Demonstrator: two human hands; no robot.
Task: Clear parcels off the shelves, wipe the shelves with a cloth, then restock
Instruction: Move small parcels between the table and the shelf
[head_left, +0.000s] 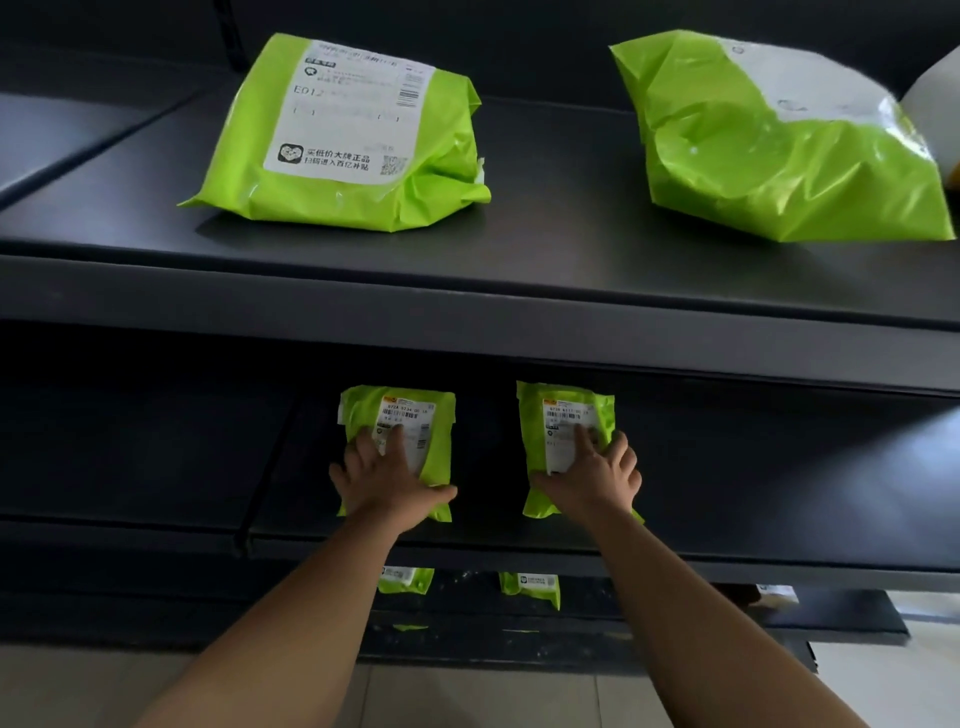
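Your left hand (387, 478) lies flat on the left small parcel (439, 447), fingers (397, 436) spread over its white label and the thumb out along its near edge. Your right hand (592, 475) does the same on the right small parcel (535, 431), fingers (582, 441) splayed, thumb at the near left corner. Neither hand curls round anything. These two green bags lie side by side on the middle shelf (727, 493), apart from each other, near its front edge.

Above them you have two more green bags: the left large parcel (353, 135), label up, and the right large parcel (769, 166), crumpled, well apart on the upper shelf (545, 234). A white object (935, 88) is cut off at the frame's right edge (what it is I cannot tell).

Below, two further green parcels (408, 579) (530, 584) peek out on the lowest shelf (831, 610), mostly hidden. That makes six green parcels on three dark shelves.
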